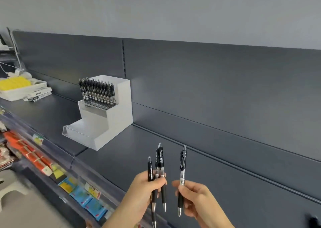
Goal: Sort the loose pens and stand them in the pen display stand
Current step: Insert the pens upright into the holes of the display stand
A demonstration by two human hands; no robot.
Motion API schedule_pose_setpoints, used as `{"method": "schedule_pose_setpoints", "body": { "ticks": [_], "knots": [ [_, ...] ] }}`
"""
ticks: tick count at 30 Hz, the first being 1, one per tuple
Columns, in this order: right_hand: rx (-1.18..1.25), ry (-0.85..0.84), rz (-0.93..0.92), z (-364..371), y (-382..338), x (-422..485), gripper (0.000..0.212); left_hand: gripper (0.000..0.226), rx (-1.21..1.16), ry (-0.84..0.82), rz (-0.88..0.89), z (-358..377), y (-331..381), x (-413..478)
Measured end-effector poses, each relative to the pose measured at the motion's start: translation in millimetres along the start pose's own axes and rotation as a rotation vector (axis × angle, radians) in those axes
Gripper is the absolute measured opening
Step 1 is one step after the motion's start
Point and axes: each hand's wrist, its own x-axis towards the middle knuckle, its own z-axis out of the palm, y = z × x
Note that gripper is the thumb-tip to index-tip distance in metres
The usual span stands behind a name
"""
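A white stepped pen display stand [104, 123] sits on the dark shelf against the back panel. Its upper step holds a dense row of black pens [97, 92]; the two lower steps show bare holes. My left hand [147, 186] grips a bunch of three black click pens [159, 165], tips down, clickers up. To its right, my right hand [194, 196] pinches a single black pen [182, 172] upright by its clear barrel. Both hands hover over the shelf, to the right of and nearer than the stand.
The dark grey shelf [208, 184] runs right along the back panel. A white tray with yellow items [15, 87] and flat boxes sits far left. Below the shelf edge hang orange and blue packets [81, 196] behind price tags. A grey stool [10, 186] stands lower left.
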Motion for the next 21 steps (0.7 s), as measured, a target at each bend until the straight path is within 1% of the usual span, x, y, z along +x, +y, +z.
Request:
{"method": "schedule_pose_setpoints", "body": {
  "ticks": [3,7,9,16,21],
  "knots": [
    [-0.001,-0.062,-0.031,58,-5,22,0.018,0.020,0.014,0.054,0.030,-67,17,4],
    [-0.029,-0.086,-0.056,132,-10,51,0.012,0.012,0.045,0.065,0.067,-144,41,8],
    [-0.046,-0.090,-0.053,161,-10,64,0.012,0.014,0.035,0.084,0.077,-173,49,12],
    [-0.108,-0.097,-0.041,233,-20,113,0.016,0.016,-0.025,0.173,0.075,-249,64,36],
    [-0.135,-0.093,-0.056,261,-33,156,0.011,0.011,0.035,0.196,0.080,-281,78,71]
  ]
}}
